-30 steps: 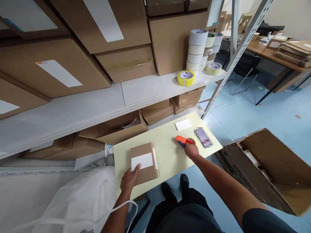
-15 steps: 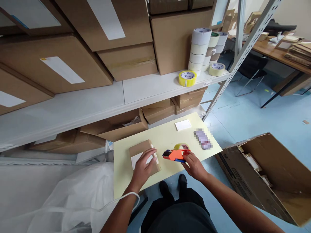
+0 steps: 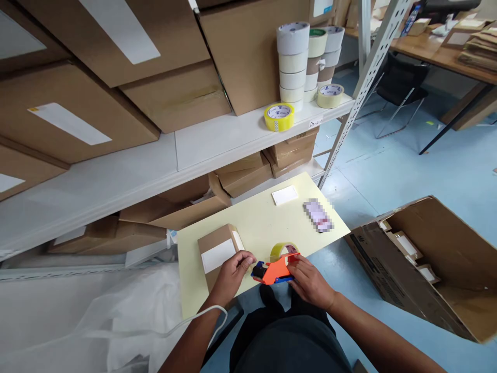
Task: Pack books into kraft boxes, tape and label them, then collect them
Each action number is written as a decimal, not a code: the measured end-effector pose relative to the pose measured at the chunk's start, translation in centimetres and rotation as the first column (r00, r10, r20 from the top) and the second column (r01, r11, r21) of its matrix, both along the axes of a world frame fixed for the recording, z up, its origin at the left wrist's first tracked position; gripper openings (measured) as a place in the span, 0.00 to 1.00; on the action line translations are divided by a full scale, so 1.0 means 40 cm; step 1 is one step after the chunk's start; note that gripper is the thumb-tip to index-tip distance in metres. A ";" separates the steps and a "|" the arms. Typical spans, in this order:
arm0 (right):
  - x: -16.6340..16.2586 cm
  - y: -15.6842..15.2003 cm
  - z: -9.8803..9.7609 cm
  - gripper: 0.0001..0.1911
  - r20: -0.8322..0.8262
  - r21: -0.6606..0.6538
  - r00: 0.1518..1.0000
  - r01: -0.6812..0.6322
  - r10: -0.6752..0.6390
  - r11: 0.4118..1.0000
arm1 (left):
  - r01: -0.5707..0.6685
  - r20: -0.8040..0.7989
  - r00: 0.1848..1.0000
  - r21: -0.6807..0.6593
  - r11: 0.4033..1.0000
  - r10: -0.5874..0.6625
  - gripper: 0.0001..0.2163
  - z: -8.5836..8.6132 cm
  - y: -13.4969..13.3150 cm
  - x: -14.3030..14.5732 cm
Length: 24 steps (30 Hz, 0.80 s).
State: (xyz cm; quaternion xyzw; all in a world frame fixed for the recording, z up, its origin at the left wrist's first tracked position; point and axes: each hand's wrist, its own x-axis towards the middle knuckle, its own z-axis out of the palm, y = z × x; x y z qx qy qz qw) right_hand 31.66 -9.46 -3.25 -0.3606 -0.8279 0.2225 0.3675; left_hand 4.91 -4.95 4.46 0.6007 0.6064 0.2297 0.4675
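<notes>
A small brown cardboard box with a white label lies on a pale yellow tabletop. My left hand rests curled at the box's near right corner, its fingertips by the nose of an orange and blue tape dispenser. My right hand grips that dispenser by its handle, just right of the box. A roll of yellowish tape sits in the dispenser.
A white card and a blurred flat object lie at the table's far side. White shelving behind holds large cartons and stacked tape rolls. An open carton stands on the blue floor at right; a white bag at left.
My right hand picked the tape dispenser up from the table's middle and brought it to the box's near right corner. My left hand slid from the box's near edge to that corner.
</notes>
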 end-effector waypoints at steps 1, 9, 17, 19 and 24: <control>0.006 -0.004 -0.003 0.20 0.000 -0.005 1.000 0.002 -0.002 1.000 | -0.014 -0.012 1.000 0.002 1.000 0.014 0.20 -0.002 -0.004 0.004; 0.055 -0.013 -0.004 0.24 -0.012 -0.016 0.999 -0.047 0.047 0.999 | 0.231 -0.006 0.973 0.110 0.967 -0.232 0.13 0.032 0.005 0.061; 0.054 -0.030 -0.036 0.23 -0.107 -0.040 0.992 0.060 -0.064 0.997 | 0.075 -0.057 0.996 0.166 0.983 -0.067 0.15 0.037 -0.013 0.101; 0.047 -0.036 -0.045 0.22 -0.115 -0.068 0.992 0.046 -0.053 0.997 | 0.035 -0.065 0.998 0.154 0.987 -0.026 0.16 0.029 -0.025 0.104; 0.013 -0.044 -0.063 0.14 -0.162 -0.220 0.986 0.012 -0.049 0.975 | -0.006 -0.151 0.988 0.166 0.986 0.032 0.16 0.012 -0.044 0.103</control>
